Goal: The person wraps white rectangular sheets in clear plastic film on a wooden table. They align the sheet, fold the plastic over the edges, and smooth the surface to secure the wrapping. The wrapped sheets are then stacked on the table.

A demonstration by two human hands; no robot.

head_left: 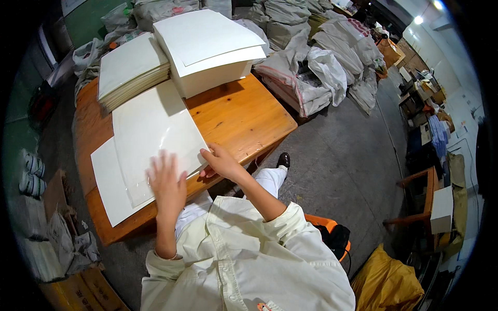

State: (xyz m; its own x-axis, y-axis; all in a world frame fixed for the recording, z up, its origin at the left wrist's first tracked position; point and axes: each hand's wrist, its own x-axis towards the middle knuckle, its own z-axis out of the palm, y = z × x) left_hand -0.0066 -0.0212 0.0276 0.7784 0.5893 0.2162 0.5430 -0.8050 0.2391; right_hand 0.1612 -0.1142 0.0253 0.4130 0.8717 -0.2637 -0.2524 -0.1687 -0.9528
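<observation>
Head view: pile of grey and white sacks (306, 46), bulging, heaped on the floor beyond the work area. Wooden surface (244, 116), orange-brown, knotted grain, standing before the person; bare wood shows toward its right. Tall stack of white sheets (210, 54), far side of the surface, the uppermost sheets slightly askew. Lower stack of white sheets (134, 70), just left of the tall one, its layered edges facing the near side. Glossy film-covered sheet (155, 132), white, lying flat nearer the person, on the left half of the surface, light reflecting off its film. Plain white sheet (109, 181), partly covered by the glossy one and showing along its left. Left hand (167, 179), blurred, fingers extended and spread, grasping nothing, over the glossy sheet's near edge; whether it touches cannot be told. Right hand (223, 163), digits closed about that sheet's near right corner, grasping it.
</observation>
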